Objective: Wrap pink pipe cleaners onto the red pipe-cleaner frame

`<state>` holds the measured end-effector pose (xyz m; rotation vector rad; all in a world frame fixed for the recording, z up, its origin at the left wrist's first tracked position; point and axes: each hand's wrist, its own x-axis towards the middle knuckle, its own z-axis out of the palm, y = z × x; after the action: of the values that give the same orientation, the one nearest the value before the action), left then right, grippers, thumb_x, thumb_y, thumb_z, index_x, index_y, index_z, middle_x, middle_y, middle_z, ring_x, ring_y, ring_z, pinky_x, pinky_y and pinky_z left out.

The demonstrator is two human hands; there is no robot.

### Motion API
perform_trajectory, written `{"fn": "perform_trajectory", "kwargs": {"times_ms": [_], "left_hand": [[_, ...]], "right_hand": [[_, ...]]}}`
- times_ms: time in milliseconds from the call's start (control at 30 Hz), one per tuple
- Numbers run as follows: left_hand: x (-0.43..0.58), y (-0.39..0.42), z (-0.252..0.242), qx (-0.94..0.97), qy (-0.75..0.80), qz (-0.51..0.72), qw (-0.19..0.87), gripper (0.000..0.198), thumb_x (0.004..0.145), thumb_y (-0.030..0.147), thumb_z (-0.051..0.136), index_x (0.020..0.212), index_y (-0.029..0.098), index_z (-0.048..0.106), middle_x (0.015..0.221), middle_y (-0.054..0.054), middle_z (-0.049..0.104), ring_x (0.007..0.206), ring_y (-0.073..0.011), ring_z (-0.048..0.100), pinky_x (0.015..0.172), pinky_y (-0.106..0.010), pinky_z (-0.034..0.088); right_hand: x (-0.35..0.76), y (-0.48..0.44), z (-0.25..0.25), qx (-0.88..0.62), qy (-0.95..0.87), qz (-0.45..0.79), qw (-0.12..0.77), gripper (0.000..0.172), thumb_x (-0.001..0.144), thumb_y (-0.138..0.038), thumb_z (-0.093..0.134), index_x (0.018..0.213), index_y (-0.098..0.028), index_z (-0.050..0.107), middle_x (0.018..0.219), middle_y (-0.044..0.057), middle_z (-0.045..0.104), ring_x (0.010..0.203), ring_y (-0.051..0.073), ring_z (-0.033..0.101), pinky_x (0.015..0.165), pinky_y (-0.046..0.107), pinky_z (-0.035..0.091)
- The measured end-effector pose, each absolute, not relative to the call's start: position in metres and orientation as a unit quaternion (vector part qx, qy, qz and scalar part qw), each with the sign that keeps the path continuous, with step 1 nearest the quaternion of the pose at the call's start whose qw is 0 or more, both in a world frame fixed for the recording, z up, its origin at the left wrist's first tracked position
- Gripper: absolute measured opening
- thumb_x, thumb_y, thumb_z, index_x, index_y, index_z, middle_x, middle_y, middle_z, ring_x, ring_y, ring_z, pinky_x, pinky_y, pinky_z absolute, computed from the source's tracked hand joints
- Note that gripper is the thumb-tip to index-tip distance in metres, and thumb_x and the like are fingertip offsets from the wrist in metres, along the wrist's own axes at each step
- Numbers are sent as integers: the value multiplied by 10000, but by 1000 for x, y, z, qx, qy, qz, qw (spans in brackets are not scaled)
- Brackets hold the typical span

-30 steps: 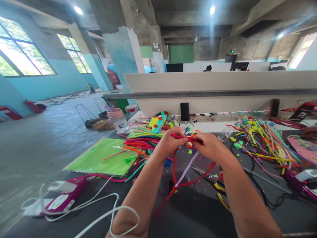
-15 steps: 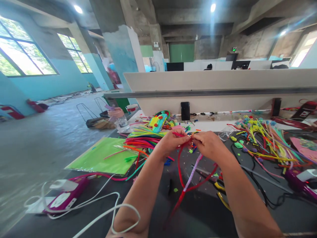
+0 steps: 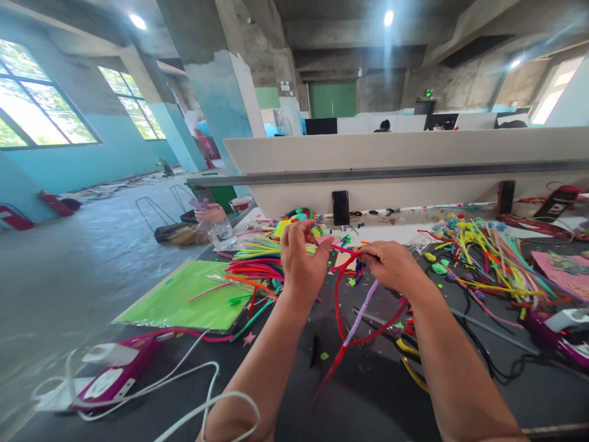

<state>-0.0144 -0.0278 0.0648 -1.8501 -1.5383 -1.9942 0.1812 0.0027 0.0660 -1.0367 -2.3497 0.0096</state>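
My right hand (image 3: 391, 265) pinches a red pipe cleaner (image 3: 339, 301) near its top, above the desk. The red stem forms a loop that narrows to a twisted tail pointing down toward me. A lilac pipe cleaner (image 3: 362, 312) runs up the middle of the loop from that joint, its upper end hidden by my right fingers. Beside the short red ends on the left, my left hand (image 3: 301, 264) is raised with fingers spread; its thumb is close to one red tip. Below my right wrist lie yellow-and-black-handled pliers (image 3: 408, 350), partly behind the forearm.
Bundled pipe cleaners (image 3: 255, 261) lie left, beside a green sheet packet (image 3: 179, 298). More colourful stems (image 3: 497, 264) are piled right. A phone (image 3: 341, 207) leans against the partition (image 3: 414, 190). White cables (image 3: 211, 362) and a purple power strip (image 3: 117, 371) lie front left.
My left hand has let go of the red pipe cleaner, moved slightly left and spread its fingers. My right hand keeps its pinch. The view has shifted a little.
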Motion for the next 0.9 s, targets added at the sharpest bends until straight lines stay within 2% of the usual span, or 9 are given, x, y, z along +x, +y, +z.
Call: {"fn": "perform_trajectory", "kwargs": {"times_ms": [33, 100, 267, 400, 600, 700, 767, 833, 900], "left_hand": [[-12, -32, 64, -614, -480, -624, 57, 233, 763, 289, 670, 971, 211, 600, 975, -69, 612, 974, -208, 555, 923, -358, 421], [-7, -37, 60, -691, -442, -565, 85, 89, 813, 242, 606, 892, 227, 643, 943, -67, 637, 986, -216, 559, 957, -366, 402], [3, -22, 41, -802, -378, -450, 106, 222, 868, 170, 508, 1011, 217, 672, 982, -81, 686, 973, -211, 600, 930, -357, 433], [4, -10, 33, -801, -364, -442, 173, 239, 890, 178, 492, 1055, 188, 664, 1004, -80, 696, 954, -197, 618, 896, -354, 469], [12, -8, 30, -792, -340, -455, 223, 180, 874, 179, 533, 989, 146, 668, 957, -92, 701, 911, -187, 627, 862, -339, 487], [16, -8, 29, -771, -375, -484, 175, 158, 872, 176, 533, 932, 146, 676, 904, -82, 702, 880, -178, 622, 836, -325, 477], [17, -9, 30, -752, -425, -492, 106, 134, 858, 177, 548, 850, 153, 680, 832, -58, 695, 826, -170, 611, 798, -313, 459], [17, -10, 33, -726, -480, -492, -2, 129, 829, 188, 572, 745, 148, 662, 716, -28, 656, 716, -147, 573, 702, -282, 429], [15, -11, 37, -698, -500, -488, -157, 180, 805, 233, 587, 656, 137, 617, 586, 7, 562, 580, -107, 484, 584, -242, 363]], "right_hand": [[182, 4, 66, -394, -874, 6, 284, 245, 902, -248, 457, 888, -208, 698, 849, 46, 702, 778, 171, 594, 660, 264, 329], [184, 5, 66, -402, -870, 12, 284, 252, 908, -259, 453, 879, -209, 699, 834, 42, 700, 752, 163, 587, 647, 259, 330], [187, 7, 67, -400, -867, 27, 295, 271, 922, -277, 440, 889, -204, 699, 810, 45, 695, 716, 149, 572, 633, 250, 329], [187, 9, 64, -394, -865, 23, 309, 260, 921, -274, 451, 891, -203, 699, 810, 41, 695, 720, 147, 574, 637, 250, 326], [186, 13, 61, -384, -870, 5, 308, 260, 920, -263, 450, 828, -186, 681, 774, 46, 683, 717, 149, 571, 634, 253, 315], [185, 14, 60, -369, -879, -9, 302, 252, 913, -256, 460, 811, -181, 677, 749, 44, 679, 709, 150, 566, 635, 256, 304], [184, 14, 60, -362, -883, -22, 297, 246, 903, -252, 473, 788, -180, 677, 722, 42, 674, 690, 149, 557, 645, 263, 301], [182, 13, 60, -356, -885, -32, 297, 239, 893, -236, 482, 767, -181, 678, 709, 43, 676, 696, 150, 556, 686, 271, 306], [181, 12, 60, -347, -887, -33, 303, 232, 883, -211, 487, 752, -183, 677, 707, 38, 680, 710, 149, 558, 744, 281, 307]]}}
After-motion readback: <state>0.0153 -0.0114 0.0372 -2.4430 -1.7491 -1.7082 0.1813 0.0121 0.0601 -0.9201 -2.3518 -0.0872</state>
